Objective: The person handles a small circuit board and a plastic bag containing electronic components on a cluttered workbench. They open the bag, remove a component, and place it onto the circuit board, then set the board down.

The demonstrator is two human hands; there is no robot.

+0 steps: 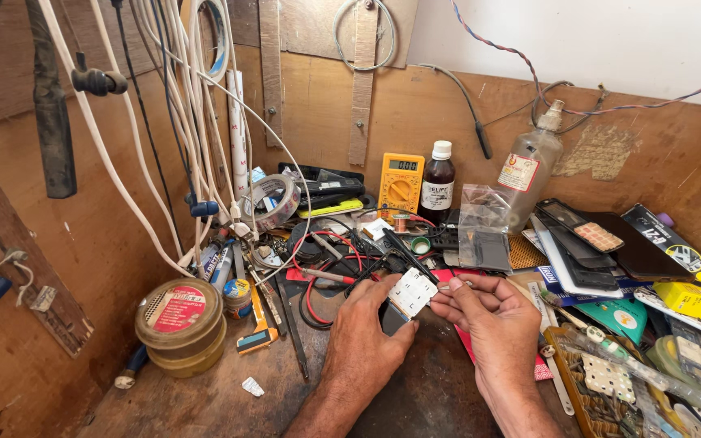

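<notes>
My left hand point(364, 324) and right hand point(492, 316) pinch a small white keypad piece point(412, 293) at the near middle of my cluttered dark wooden bench point(221, 397). Brown board walls point(415, 109) stand behind, white cables point(180, 105) hanging far left.

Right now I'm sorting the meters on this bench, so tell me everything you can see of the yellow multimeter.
The yellow multimeter is a small rectangular plastic unit standing upright against the wooden back wall, face toward the camera. A grey display sits at the top, an orange round dial below it. A dark brown bottle with a white cap stands close on its right. Clutter hides its base; neither hand touches it.
</notes>
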